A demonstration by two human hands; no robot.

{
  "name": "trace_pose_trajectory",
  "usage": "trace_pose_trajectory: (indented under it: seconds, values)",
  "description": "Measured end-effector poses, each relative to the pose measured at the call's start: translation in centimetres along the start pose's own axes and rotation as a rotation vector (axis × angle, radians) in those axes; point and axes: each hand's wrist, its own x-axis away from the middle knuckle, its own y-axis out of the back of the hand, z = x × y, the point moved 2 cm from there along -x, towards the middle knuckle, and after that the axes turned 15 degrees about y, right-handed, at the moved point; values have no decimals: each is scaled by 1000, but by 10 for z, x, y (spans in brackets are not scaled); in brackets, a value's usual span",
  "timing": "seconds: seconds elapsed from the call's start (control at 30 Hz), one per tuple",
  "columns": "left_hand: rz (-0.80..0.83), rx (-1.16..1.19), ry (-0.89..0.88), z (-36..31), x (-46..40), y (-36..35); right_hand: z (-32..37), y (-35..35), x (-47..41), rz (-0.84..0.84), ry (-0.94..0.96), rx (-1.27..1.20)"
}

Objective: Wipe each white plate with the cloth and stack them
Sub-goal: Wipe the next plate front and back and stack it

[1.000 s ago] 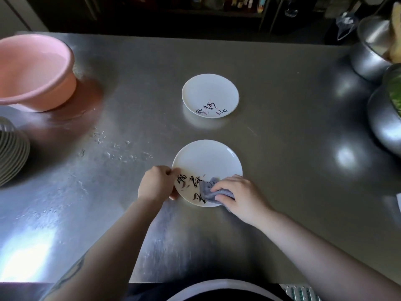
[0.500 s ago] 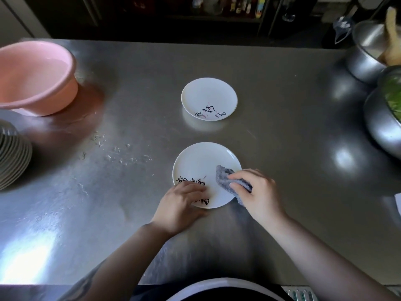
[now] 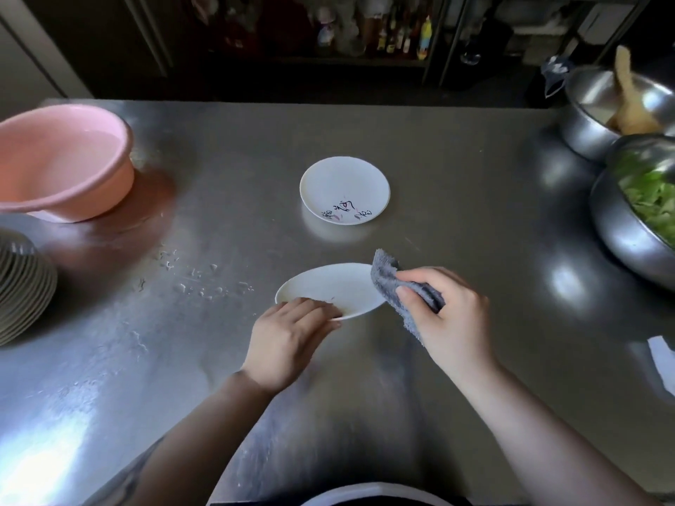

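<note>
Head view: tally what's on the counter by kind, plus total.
White plates: 2 (near plate gripped by the left hand, far plate)
Grey cloth: 1, in the right hand
Pink basin: 1
Steel bowls: 2
Stack of dishes at left edge: 1
Total: 7

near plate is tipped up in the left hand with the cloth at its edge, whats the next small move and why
Probably carry the near plate, gripped and tilted by the left hand, onto the far plate: the right hand holds the cloth at its rim, off its face.
</note>
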Motion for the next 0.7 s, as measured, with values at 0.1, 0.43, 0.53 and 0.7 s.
trace_pose_trajectory:
  seconds: [0.1,0.43,0.53,0.7]
  values:
    - [-89,-11,61,-8,-21,18,14,6,-17,-30,25,-38]
    - [-299,582,496,-56,-82,104,62,33,-83,-203,141,-202]
    - [-372,804,450,-84,-116,135,85,38,-121,-320,233,-218]
    - [-472,1072,522,-104,-135,152,120,33,-153,-413,349,-188]
